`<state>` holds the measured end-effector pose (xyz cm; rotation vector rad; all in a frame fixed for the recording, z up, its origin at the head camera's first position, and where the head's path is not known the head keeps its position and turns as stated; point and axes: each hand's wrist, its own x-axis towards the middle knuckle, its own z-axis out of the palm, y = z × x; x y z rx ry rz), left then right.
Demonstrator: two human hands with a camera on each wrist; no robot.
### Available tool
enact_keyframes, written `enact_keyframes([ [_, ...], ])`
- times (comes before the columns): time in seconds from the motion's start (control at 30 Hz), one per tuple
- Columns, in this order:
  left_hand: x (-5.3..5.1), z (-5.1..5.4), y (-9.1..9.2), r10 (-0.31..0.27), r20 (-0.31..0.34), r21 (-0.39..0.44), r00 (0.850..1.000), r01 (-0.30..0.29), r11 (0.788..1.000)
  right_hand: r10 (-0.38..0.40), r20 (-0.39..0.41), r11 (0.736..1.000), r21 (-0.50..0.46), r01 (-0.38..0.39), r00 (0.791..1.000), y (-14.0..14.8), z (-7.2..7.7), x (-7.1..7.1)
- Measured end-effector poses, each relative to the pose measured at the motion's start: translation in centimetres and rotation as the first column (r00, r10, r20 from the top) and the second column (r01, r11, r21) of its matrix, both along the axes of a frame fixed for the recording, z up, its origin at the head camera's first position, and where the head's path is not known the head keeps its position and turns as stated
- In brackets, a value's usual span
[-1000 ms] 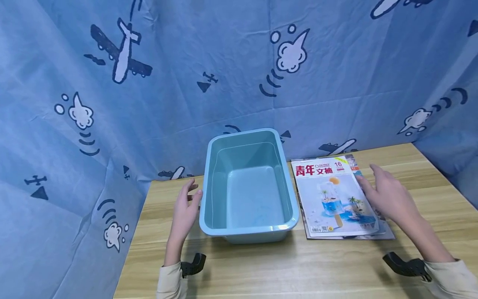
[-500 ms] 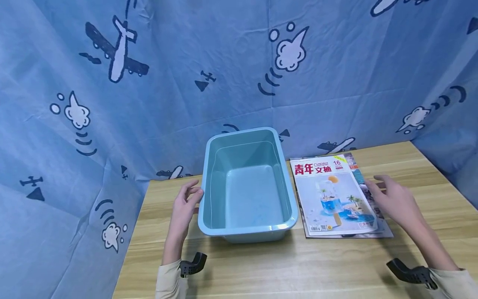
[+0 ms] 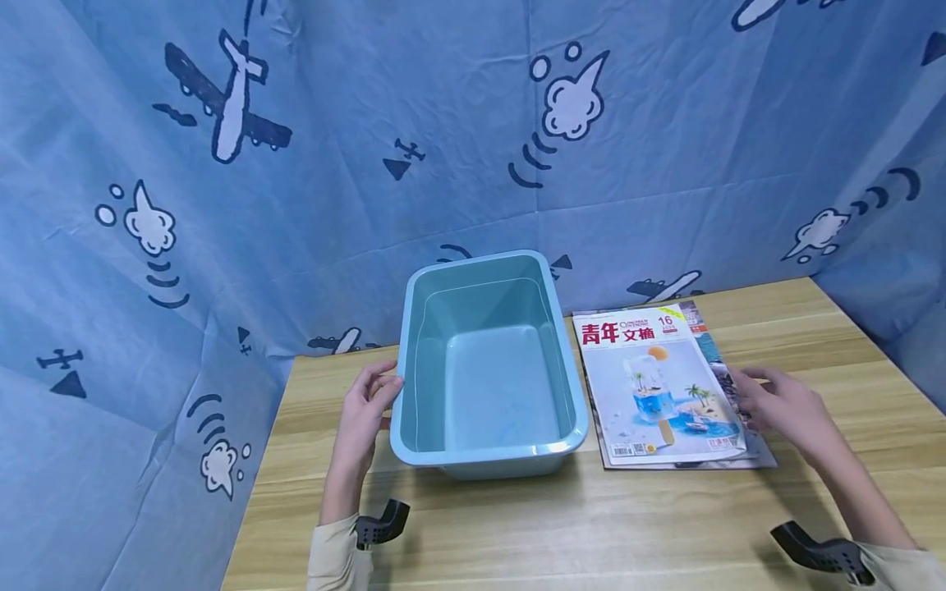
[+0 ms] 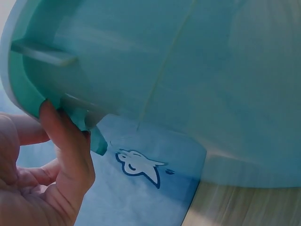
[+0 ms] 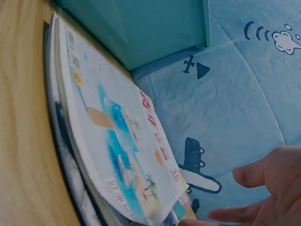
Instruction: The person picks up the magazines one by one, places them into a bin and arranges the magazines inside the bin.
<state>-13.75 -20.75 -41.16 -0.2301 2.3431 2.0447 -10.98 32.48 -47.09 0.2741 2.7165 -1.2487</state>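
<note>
A light blue plastic basin [image 3: 497, 386] stands on the wooden table, with nothing inside it. My left hand [image 3: 360, 423] holds the basin's left rim; in the left wrist view its fingers [image 4: 70, 146] curl up under the rim's edge. To the right of the basin lies a magazine [image 3: 658, 394] with an ice-pop picture on its cover, on top of another magazine [image 3: 711, 351] that shows along the right side. Beside the stack's right edge is my right hand [image 3: 791, 414], thumb and fingers apart in the right wrist view. Its fingertips are partly hidden at the magazines' edge.
A blue curtain [image 3: 473, 148] printed with planes and clouds hangs close behind the basin and magazines. The wooden tabletop [image 3: 517, 533] extends in front and to the right. Black wrist mounts [image 3: 383, 524] sit at both sleeves.
My right hand has lowered towards the magazines' right edge, its fingers bending in more. My left fingers have closed on the basin's rim. The basin and magazines stay in place.
</note>
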Motion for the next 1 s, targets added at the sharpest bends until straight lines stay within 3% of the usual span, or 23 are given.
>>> enact_keyframes([
  [0.27, -0.1, -0.1, 0.1, 0.014, 0.013, 0.019, 1.000, -0.015, 1.000, -0.037, 0.052, 0.998, -0.039, 0.039, 0.998, 0.3, -0.9, 0.2],
  [0.5, -0.1, -0.2, 0.1, 0.018, 0.018, 0.028, 1.000, -0.019, 0.999, -0.030, 0.061, 0.992, -0.120, 0.037, 0.998, 3.2, -6.1, -1.0],
  [0.63, -0.1, -0.3, 0.1, 0.019, 0.020, 0.033, 1.000, -0.020, 0.999, -0.028, 0.097, 0.984, -0.171, 0.045, 0.995, 3.9, -6.6, -1.2],
  [1.0, 0.0, -0.5, -0.1, 0.022, 0.011, 0.032, 1.000, -0.022, 0.999, -0.016, 0.211, 0.925, -0.368, 0.095, 0.977, 2.2, -1.9, -0.1],
])
